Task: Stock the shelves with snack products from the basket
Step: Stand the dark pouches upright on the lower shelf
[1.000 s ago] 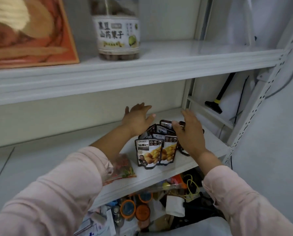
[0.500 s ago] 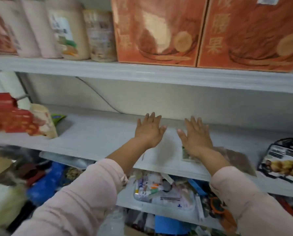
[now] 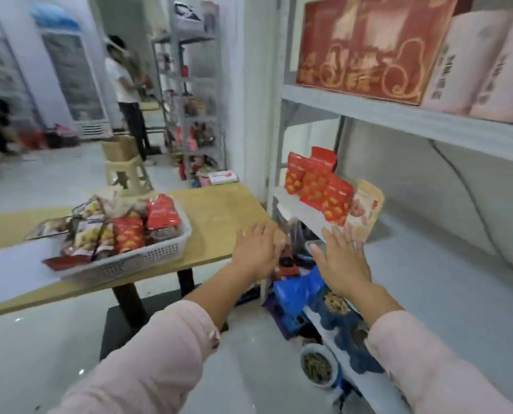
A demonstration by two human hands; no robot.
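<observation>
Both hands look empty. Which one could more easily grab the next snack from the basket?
Probably the left. The left hand is open, empty and nearer the basket on the table; the right hand, also open, is over by the shelf, farther off.

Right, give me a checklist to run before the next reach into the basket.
1. Left hand free: ok, fingers straight, holding nothing.
2. Right hand free: ok, same.
3. Basket holds stock: ok, red packs inside.
4. Basket resting on the table: ok.
5. Shelf has room: ok, bare space beside the pale pouch.
6. Pale pouch standing firm: cannot tell, blurred.
</observation>
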